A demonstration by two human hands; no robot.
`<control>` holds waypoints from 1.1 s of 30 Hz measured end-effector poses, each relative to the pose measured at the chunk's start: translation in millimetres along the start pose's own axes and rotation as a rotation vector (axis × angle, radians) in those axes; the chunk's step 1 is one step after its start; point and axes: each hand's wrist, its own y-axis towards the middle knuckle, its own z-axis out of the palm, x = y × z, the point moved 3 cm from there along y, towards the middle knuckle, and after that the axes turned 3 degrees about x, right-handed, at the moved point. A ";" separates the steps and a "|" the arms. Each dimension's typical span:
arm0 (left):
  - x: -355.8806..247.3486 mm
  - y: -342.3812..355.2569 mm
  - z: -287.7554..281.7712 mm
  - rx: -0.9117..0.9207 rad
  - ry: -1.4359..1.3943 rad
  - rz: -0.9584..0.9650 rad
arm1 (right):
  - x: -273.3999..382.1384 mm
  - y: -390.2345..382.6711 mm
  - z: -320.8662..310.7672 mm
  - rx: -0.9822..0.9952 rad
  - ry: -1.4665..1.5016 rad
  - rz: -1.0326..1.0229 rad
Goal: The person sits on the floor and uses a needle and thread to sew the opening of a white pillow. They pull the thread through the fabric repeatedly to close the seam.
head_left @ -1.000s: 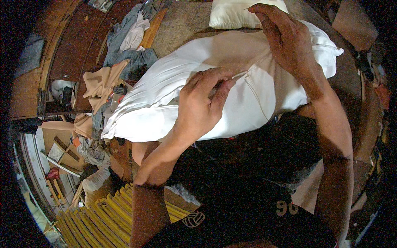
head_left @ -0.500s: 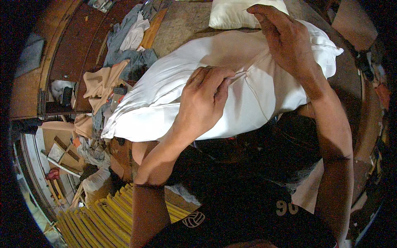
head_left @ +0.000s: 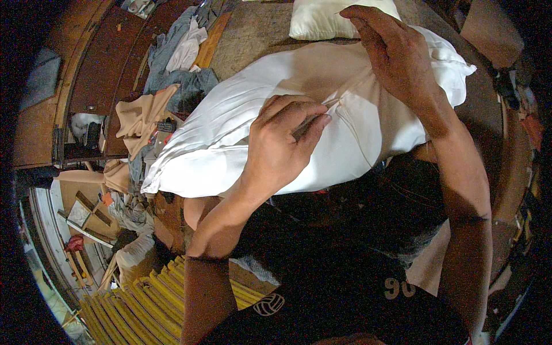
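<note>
Across the person's lap lies a white pillow (head_left: 230,144). Left hand (head_left: 282,144) pinches a fold near its seam, fingers closed; right hand (head_left: 397,57) grips its far end. Smaller cushion (head_left: 322,20) sits beyond, clothes pile (head_left: 172,69) left.

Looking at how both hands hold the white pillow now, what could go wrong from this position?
The left hand pinches the seam of the white pillow with fingertips close together; if a needle is there, which I cannot make out, it might prick a finger. The right hand grips the far end, so a hard pull might pucker the cloth. The pillow lies across the lap and might slide toward the piled clothes.
</note>
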 end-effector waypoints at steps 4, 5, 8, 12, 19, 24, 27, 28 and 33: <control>0.0 -0.7 -1.6 0.008 -0.024 -0.085 | 4.8 0.5 -2.6 0.015 0.013 0.008; -0.5 -0.7 -0.4 0.001 -0.039 -0.104 | -1.6 0.2 0.0 -0.009 0.001 -0.037; -1.6 -0.9 0.9 -0.004 -0.063 -0.118 | -8.4 -4.8 5.1 -0.059 -0.070 -0.069; -0.1 -2.4 3.5 -0.043 -0.055 -0.068 | -9.8 -6.3 8.2 -0.075 -0.118 -0.062; -0.3 -0.4 2.1 0.016 -0.048 -0.112 | -8.9 -6.6 8.8 -0.048 -0.097 0.000; 1.9 0.6 1.0 0.012 -0.087 -0.168 | -8.5 -5.6 8.2 -0.009 -0.080 0.107; 1.0 0.5 1.1 -0.017 -0.101 -0.184 | -10.0 -7.5 3.2 -0.096 0.010 0.180; 0.5 0.5 -0.8 -0.031 -0.107 -0.173 | -5.3 -7.8 -3.0 -0.130 -0.042 0.085; 2.1 -1.3 -5.3 -0.023 -0.122 -0.154 | 44.8 -22.0 -26.5 -0.052 -0.160 -0.155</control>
